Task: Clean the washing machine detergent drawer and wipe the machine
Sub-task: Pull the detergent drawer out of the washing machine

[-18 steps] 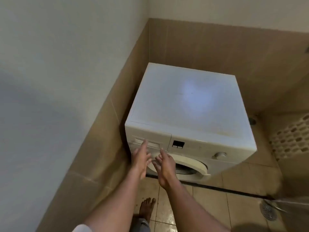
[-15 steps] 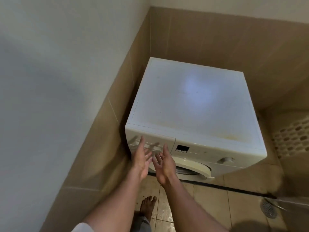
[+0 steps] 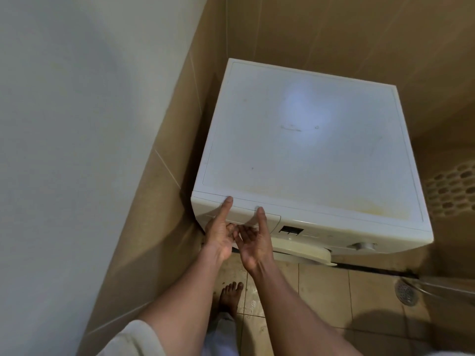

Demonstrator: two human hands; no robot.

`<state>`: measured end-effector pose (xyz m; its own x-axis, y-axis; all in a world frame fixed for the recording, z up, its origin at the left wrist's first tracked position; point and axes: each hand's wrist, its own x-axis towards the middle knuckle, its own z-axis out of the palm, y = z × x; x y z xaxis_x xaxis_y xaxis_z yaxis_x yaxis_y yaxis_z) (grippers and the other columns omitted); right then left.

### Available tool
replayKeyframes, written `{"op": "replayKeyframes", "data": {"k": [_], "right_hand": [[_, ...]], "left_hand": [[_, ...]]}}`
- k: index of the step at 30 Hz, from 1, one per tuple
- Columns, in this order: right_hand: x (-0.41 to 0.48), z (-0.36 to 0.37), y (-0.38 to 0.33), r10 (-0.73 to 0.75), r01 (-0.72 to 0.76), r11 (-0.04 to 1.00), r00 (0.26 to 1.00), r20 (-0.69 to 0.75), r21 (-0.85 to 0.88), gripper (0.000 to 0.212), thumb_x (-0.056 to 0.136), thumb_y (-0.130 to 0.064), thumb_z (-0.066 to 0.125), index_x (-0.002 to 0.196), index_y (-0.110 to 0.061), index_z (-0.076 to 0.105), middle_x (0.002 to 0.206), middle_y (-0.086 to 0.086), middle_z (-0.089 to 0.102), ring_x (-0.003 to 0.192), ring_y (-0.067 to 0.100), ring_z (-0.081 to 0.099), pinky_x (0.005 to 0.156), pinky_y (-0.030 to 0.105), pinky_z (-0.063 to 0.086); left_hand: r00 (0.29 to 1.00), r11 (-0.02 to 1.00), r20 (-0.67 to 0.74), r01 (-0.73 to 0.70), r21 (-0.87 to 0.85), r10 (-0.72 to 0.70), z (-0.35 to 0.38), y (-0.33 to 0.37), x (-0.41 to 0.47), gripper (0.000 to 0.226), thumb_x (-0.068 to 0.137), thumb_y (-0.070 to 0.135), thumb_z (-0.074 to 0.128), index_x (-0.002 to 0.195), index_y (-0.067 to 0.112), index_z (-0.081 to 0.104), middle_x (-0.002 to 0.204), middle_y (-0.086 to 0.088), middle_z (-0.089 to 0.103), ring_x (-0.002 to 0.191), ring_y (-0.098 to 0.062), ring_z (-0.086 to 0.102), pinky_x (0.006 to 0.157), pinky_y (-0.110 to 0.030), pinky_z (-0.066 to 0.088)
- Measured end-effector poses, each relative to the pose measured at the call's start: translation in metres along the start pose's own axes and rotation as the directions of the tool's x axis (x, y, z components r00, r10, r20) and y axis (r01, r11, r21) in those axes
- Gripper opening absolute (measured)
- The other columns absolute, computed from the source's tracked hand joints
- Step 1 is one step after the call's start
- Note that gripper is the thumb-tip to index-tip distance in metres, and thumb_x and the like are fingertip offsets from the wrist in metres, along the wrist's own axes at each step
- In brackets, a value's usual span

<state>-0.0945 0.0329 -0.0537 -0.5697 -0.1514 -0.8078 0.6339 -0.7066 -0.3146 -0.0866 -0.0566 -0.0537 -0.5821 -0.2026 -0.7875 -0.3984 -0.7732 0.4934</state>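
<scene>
Bracing a thumb of each hand on the top edge of the detergent drawer (image 3: 272,218), the person stands at the front left corner of the washing machine (image 3: 308,150), which sits in a tiled corner. The drawer is shut, flush in the control panel, just left of the small dark display (image 3: 291,230). The left hand (image 3: 218,237) and the right hand (image 3: 254,242) sit side by side, touching. The fingers (image 3: 230,227) of each curl into the handle recess, so both hands look to be gripping the drawer front, though the fingertips are hidden inside it.

The step in hand is probably pulling the drawer out, so none of the cleaning is done yet. Yellowish staining (image 3: 359,204) runs along the front of the machine's top.

The risks come from the pull. A drawer caked with old detergent may stick, then come free with a jerk and slip from the hands or spill residue. The floor tiles (image 3: 334,291) look damp near the bare foot (image 3: 230,294), so a hard tug could cost footing. The round door (image 3: 303,253) below seems to stand out from the front and may catch a knee.
</scene>
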Motion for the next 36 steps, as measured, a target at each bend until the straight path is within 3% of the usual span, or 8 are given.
{"op": "replayKeyframes", "data": {"k": [3,10,15,19,23,27,31,36], "right_hand": [[-0.002,-0.001,0.002,-0.028,0.026,0.998,0.999,-0.024,-0.051,0.082,0.066,-0.047,0.084,0.126,0.001,0.054,0.118,0.020,0.054,0.111,0.029,0.057,0.086,0.037,0.055],[-0.004,-0.006,0.006,-0.065,0.060,0.993,0.997,-0.037,-0.102,0.061,0.072,-0.044,0.080,0.114,-0.003,0.062,0.109,0.020,0.054,0.101,0.030,0.056,0.094,0.042,0.053],[-0.020,-0.018,0.022,-0.074,0.070,0.994,0.997,-0.036,-0.079,0.076,0.067,-0.044,0.083,0.123,0.002,0.059,0.100,0.016,0.055,0.092,0.027,0.057,0.079,0.037,0.057],[-0.033,-0.031,0.027,-0.058,0.055,0.993,0.998,-0.029,-0.107,0.072,0.072,-0.043,0.081,0.121,0.003,0.058,0.102,0.018,0.054,0.094,0.030,0.057,0.078,0.036,0.057],[-0.047,-0.049,0.034,-0.029,0.030,0.985,1.000,0.006,-0.168,0.075,0.068,-0.046,0.079,0.121,0.003,0.059,0.093,0.015,0.056,0.090,0.028,0.056,0.078,0.034,0.057],[-0.059,-0.063,0.038,-0.021,0.026,0.980,0.999,0.027,-0.199,0.072,0.071,-0.044,0.079,0.122,0.003,0.059,0.098,0.019,0.061,0.095,0.029,0.059,0.083,0.036,0.056],[-0.071,-0.075,0.039,-0.013,0.023,0.952,0.999,0.036,-0.304,0.058,0.081,-0.043,0.071,0.119,0.000,0.061,0.102,0.021,0.066,0.095,0.029,0.065,0.081,0.037,0.057],[-0.085,-0.086,0.039,-0.071,0.074,0.860,0.997,0.025,-0.505,0.046,0.085,-0.049,0.065,0.113,-0.012,0.065,0.104,0.018,0.072,0.099,0.030,0.070,0.085,0.041,0.059]], "left_hand": [[1.000,1.000,0.018,-0.017,-0.002,0.017,-0.002,-0.001,-0.002,0.077,0.055,0.047,0.090,0.122,0.015,0.067,0.107,-0.016,0.075,0.089,-0.028,0.068,0.096,-0.047,0.051],[0.998,0.998,0.007,-0.058,-0.007,0.058,-0.007,-0.008,-0.005,0.082,0.056,0.046,0.091,0.127,0.013,0.064,0.117,-0.019,0.073,0.098,-0.031,0.071,0.099,-0.048,0.053],[0.998,0.998,-0.002,-0.061,-0.027,0.061,-0.024,-0.024,-0.015,0.083,0.057,0.046,0.092,0.126,0.012,0.060,0.114,-0.021,0.073,0.096,-0.031,0.073,0.098,-0.049,0.055],[0.997,0.998,-0.029,-0.066,-0.018,0.066,-0.032,-0.032,-0.030,0.064,0.069,0.041,0.085,0.121,0.012,0.060,0.104,-0.019,0.074,0.088,-0.027,0.073,0.088,-0.042,0.057],[0.997,0.998,-0.034,-0.068,0.004,0.068,-0.046,-0.044,-0.045,0.059,0.072,0.037,0.084,0.119,0.014,0.059,0.109,-0.021,0.072,0.098,-0.032,0.071,0.098,-0.046,0.053],[0.997,0.998,-0.041,-0.058,0.009,0.059,-0.053,-0.053,-0.059,0.042,0.080,0.030,0.079,0.115,0.018,0.058,0.111,-0.020,0.072,0.101,-0.032,0.070,0.101,-0.048,0.050],[0.998,0.998,-0.050,-0.041,0.039,0.042,-0.062,-0.060,-0.068,0.047,0.081,0.034,0.077,0.120,0.020,0.056,0.113,-0.018,0.072,0.106,-0.030,0.068,0.102,-0.050,0.049],[0.996,0.997,-0.072,-0.045,0.068,0.050,-0.067,-0.069,-0.079,0.050,0.083,0.037,0.074,0.127,0.021,0.055,0.112,-0.014,0.072,0.107,-0.026,0.067,0.087,-0.047,0.049]]}}
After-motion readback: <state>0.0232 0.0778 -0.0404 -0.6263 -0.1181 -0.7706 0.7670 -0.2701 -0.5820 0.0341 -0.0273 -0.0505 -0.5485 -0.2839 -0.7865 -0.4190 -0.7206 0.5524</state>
